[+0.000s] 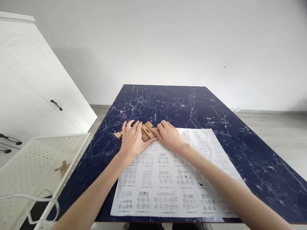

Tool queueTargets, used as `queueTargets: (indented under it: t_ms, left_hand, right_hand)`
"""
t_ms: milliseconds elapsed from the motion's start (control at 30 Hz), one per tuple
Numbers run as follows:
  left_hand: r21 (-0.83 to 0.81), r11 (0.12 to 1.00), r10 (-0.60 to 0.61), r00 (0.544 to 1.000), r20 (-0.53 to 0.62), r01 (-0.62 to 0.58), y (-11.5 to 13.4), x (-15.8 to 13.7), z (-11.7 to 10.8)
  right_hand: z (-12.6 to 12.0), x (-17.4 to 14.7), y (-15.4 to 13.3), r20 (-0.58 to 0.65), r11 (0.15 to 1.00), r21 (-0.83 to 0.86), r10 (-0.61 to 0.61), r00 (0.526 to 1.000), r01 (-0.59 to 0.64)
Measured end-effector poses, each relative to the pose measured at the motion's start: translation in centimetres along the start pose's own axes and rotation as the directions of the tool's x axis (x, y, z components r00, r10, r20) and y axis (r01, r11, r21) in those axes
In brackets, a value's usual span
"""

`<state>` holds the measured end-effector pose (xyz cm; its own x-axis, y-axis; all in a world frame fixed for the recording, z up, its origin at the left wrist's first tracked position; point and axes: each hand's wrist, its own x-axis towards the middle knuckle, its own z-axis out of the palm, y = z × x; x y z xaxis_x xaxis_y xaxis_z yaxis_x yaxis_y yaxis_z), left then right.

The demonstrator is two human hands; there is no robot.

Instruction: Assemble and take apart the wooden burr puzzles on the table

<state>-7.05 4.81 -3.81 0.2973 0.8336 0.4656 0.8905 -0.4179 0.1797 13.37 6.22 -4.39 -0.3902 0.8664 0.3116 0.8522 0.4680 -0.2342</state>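
Observation:
Several notched wooden blocks point(148, 131), like burr puzzle pieces, lie side by side at the upper left of a printed sheet. One has an oval slot in its top. My left hand point(133, 137) arches over their left part, fingers spread and thumb stretched along their near edge. A small wooden block end point(118, 135) shows left of its fingers. My right hand point(168, 134) is at the right end of the blocks, its fingers curled down onto a piece there. Both hands hide parts of the blocks.
The printed sheet point(165, 185), covered with rows of small diagrams, lies on the dark blue marbled table point(168, 102). At the left stands a white perforated bin point(72, 137) with a wooden piece point(63, 167) and a white cable point(31, 207) in view. A white cabinet point(35, 70) is behind it.

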Motion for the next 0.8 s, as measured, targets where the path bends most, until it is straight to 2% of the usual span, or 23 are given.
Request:
queueTargets:
  t_ms: [200, 400, 800]
  left_hand:
    - [0.029, 0.999, -0.033, 0.999, 0.018, 0.033, 0.1, 0.0, -0.1]
    - [0.008, 1.000, -0.019, 0.999, 0.040, 0.018, 0.5, 0.0, -0.5]
    - [0.002, 1.000, -0.018, 0.999, 0.032, 0.018, 0.4, -0.1, -0.5]
  right_hand:
    - [0.0, -0.6, 1.0, -0.022, 0.995, 0.086, -0.044, 0.999, 0.046]
    - [0.1, -1.6, 0.9, -0.093, 0.958, 0.256, -0.105, 0.990, 0.125]
    - [0.0, -2.0, 1.0, 0.005, 0.954, 0.256, -0.166, 0.986, 0.159]
